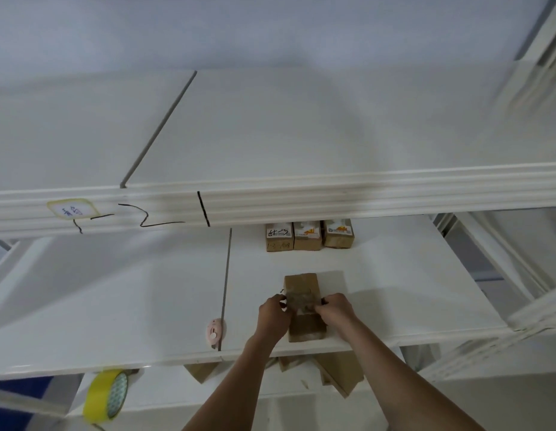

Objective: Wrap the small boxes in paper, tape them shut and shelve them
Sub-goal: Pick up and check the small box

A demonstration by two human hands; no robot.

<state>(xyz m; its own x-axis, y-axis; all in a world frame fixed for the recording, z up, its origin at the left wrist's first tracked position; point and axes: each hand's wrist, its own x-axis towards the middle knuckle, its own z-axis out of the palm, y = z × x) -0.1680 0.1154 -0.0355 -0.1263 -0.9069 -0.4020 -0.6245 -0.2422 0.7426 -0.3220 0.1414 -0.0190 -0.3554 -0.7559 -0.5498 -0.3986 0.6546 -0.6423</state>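
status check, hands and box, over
Left hand and right hand grip brown paper-wrapped box on white shelf. Pink cutter left, apart. Nothing blocking.

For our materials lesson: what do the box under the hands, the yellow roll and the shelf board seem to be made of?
Box: brown kraft paper or cardboard, matte, with creased folds; a glossy strip across it looks like clear tape. Yellow roll: plastic adhesive tape, shiny. Shelf board: smooth white, probably painted metal or laminate; the picture cannot settle which.

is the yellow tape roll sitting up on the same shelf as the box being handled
No, the yellow tape roll is below the shelf edge, while the box lies on it between both hands.
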